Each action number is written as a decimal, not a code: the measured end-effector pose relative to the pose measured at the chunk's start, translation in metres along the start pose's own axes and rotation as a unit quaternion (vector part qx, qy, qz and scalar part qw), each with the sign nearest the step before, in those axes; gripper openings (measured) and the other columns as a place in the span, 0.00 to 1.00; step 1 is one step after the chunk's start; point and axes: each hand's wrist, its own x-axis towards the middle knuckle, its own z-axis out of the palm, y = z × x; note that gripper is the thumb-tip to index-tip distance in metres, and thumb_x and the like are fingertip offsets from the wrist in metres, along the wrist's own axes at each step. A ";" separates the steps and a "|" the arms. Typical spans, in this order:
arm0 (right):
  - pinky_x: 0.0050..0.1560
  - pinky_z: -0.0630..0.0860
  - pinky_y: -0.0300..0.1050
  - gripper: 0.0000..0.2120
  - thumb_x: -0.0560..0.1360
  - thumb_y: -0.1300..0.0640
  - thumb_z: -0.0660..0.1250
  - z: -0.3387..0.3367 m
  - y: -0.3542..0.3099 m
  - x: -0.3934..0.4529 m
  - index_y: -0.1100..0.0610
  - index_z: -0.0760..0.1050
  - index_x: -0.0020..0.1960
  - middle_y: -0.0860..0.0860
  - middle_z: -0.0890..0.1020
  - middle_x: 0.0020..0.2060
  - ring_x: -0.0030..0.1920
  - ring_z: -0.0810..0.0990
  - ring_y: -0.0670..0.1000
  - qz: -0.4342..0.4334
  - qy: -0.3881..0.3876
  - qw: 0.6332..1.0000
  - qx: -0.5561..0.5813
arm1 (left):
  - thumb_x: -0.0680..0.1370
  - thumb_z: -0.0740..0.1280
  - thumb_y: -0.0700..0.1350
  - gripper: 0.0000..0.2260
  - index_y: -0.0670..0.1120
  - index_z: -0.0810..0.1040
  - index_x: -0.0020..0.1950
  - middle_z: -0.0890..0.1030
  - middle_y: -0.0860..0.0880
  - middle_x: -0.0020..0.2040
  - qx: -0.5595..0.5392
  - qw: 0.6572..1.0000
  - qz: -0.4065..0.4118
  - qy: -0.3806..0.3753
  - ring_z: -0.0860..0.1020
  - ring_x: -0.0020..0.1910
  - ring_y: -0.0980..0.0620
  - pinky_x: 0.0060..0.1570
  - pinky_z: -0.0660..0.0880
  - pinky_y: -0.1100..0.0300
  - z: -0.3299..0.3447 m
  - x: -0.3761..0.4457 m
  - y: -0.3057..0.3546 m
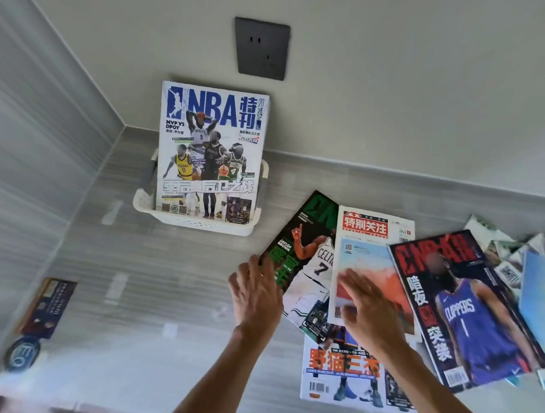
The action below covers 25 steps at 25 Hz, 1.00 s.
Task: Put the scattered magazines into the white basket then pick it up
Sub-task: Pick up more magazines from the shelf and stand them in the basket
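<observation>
The basket [189, 222] at 11 o'clock is white with little holes. The magazine [212, 152] in it is white with big blue letters. At 3 o'clock, one magazine [301, 261] is green and black, with a player in white. The paper [373, 258] beside it has a red title and an orange picture. The next magazine [463, 310] is black with red letters and a player in blue. The wall socket [262, 47] at 12 o'clock is dark grey. The floor [137, 290] is grey with stripes.
</observation>
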 end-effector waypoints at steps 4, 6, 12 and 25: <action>0.65 0.77 0.52 0.32 0.78 0.57 0.64 -0.015 0.016 0.001 0.45 0.57 0.78 0.44 0.58 0.79 0.77 0.60 0.47 -0.033 -0.033 0.999 0.006 | 0.72 0.62 0.68 0.38 0.49 0.60 0.75 0.56 0.42 0.78 -0.023 0.978 0.155 -0.138 0.56 0.76 0.38 0.72 0.59 0.42 0.034 -0.048 0.051; 0.69 0.73 0.52 0.34 0.79 0.56 0.64 -0.019 0.021 0.007 0.45 0.51 0.80 0.44 0.52 0.80 0.79 0.54 0.48 -0.021 -0.066 0.998 -0.004 | 0.72 0.63 0.68 0.45 0.47 0.49 0.79 0.42 0.40 0.80 0.007 0.976 0.145 -0.164 0.43 0.78 0.35 0.75 0.48 0.39 0.049 -0.058 0.063; 0.77 0.57 0.46 0.34 0.80 0.55 0.64 -0.047 0.035 0.025 0.53 0.49 0.80 0.52 0.51 0.81 0.80 0.51 0.50 -0.033 -0.121 0.992 -0.014 | 0.78 0.66 0.51 0.38 0.43 0.46 0.79 0.47 0.33 0.78 0.076 0.977 0.135 -0.147 0.53 0.75 0.28 0.70 0.65 0.38 0.041 -0.054 0.062; 0.47 0.75 0.35 0.24 0.76 0.61 0.69 -0.048 0.047 0.009 0.41 0.72 0.67 0.38 0.77 0.63 0.50 0.81 0.44 0.089 -0.077 0.937 0.329 | 0.69 0.67 0.35 0.25 0.47 0.76 0.66 0.83 0.44 0.52 0.139 0.978 0.149 0.053 0.81 0.42 0.41 0.36 0.80 0.50 -0.043 -0.068 0.009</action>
